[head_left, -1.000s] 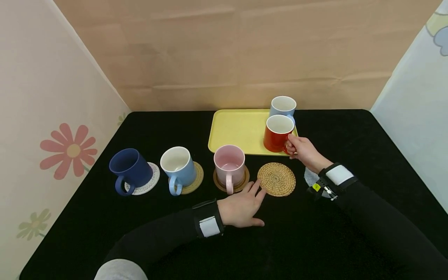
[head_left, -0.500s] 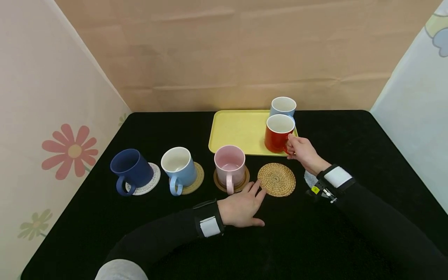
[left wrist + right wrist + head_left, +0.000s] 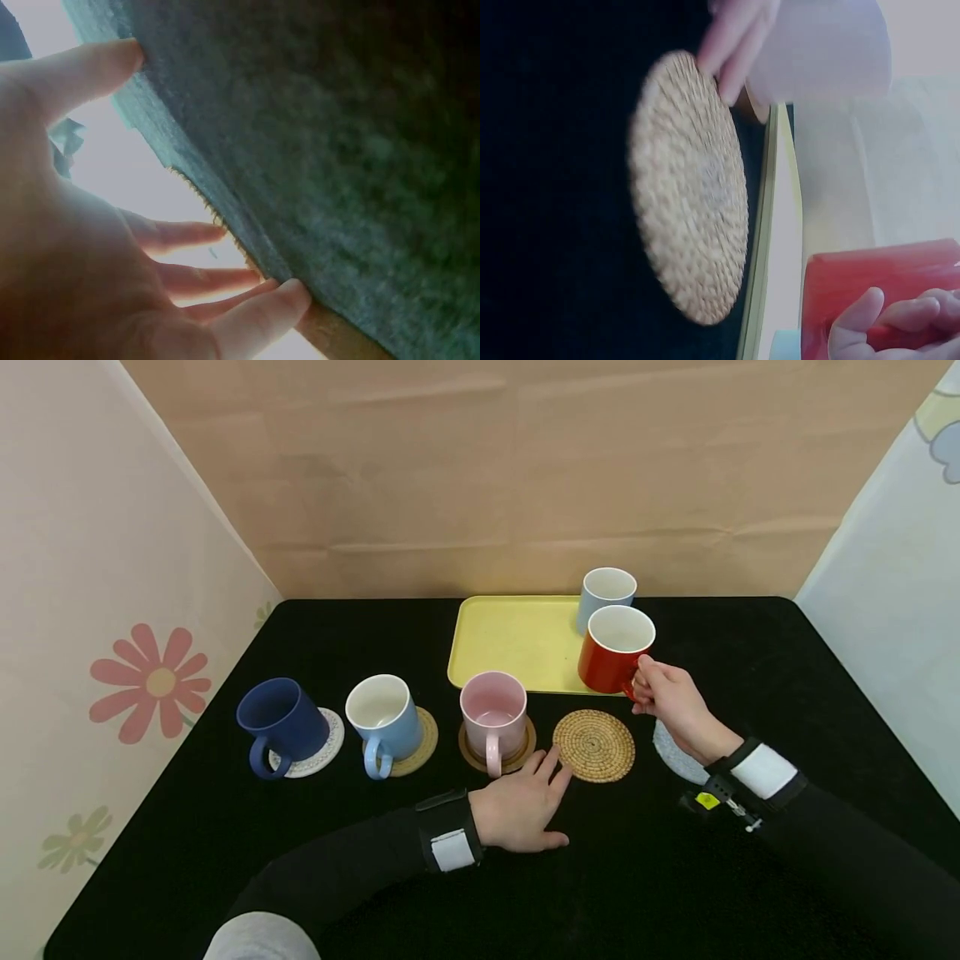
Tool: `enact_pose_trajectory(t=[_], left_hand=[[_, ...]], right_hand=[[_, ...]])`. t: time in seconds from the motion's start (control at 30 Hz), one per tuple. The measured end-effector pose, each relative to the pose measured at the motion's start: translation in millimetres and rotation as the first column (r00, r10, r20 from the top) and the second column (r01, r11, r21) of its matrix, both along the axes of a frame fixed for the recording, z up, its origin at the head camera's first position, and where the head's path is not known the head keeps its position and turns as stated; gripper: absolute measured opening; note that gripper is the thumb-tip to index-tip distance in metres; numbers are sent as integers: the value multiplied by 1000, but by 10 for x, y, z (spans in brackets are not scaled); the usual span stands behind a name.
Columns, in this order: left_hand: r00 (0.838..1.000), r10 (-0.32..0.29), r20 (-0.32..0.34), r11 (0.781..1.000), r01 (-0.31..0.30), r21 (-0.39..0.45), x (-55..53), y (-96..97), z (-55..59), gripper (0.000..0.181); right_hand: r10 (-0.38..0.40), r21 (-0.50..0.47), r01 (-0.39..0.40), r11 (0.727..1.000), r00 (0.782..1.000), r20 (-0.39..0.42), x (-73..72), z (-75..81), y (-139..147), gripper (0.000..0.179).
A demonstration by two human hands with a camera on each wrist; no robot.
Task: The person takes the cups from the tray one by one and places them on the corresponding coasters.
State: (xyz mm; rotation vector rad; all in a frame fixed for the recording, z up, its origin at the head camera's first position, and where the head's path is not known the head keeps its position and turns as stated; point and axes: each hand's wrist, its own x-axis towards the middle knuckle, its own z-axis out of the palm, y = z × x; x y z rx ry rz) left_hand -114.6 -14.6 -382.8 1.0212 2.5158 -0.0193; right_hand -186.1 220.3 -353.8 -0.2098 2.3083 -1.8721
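Observation:
A red mug (image 3: 600, 667) with a white inside is gripped by its handle in my right hand (image 3: 675, 706), over the front right corner of the yellow tray (image 3: 510, 647). In the right wrist view, curled fingers (image 3: 922, 311) wrap that handle. My left hand (image 3: 517, 810) lies with fingers spread on the black table. Its fingertips touch the left edge of a round woven coaster (image 3: 594, 745). Behind the red mug, a pale blue mug (image 3: 595, 603) stands on the tray, partly hidden. A pink mug (image 3: 487, 720) sits on a brown coaster (image 3: 527, 747) beside my left fingers.
Further left, a light blue mug (image 3: 397, 735) stands on a tan coaster (image 3: 427, 739) and a navy mug (image 3: 300, 731) stands partly on a white coaster (image 3: 326, 750). A grey coaster (image 3: 672, 753) lies partly behind my right wrist. Paper walls (image 3: 450, 485) enclose the black table.
My right hand has moved right and toward me with the red mug, which now looks raised off the tray. More of the grey coaster shows. My left hand stays put.

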Motion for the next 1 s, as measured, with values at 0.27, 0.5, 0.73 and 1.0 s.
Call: enact_pose_trajectory(t=[0.27, 0.5, 0.73, 1.0], left_hand=[[999, -27, -37, 999, 26, -41, 16, 8, -12, 89], [998, -38, -58, 997, 34, -67, 21, 25, -8, 90], [998, -36, -54, 997, 32, -68, 23, 23, 6, 90], [997, -40, -61, 997, 36, -69, 30, 26, 7, 90]], right_hand=[[19, -7, -19, 1000, 1000, 12, 278, -23, -18, 46], [8, 11, -8, 1000, 1000, 22, 554, -51, -113, 47], [-31, 41, 30, 999, 999, 13, 744, -132, -203, 46], [-43, 21, 43, 999, 999, 16, 828, -204, -268, 45]])
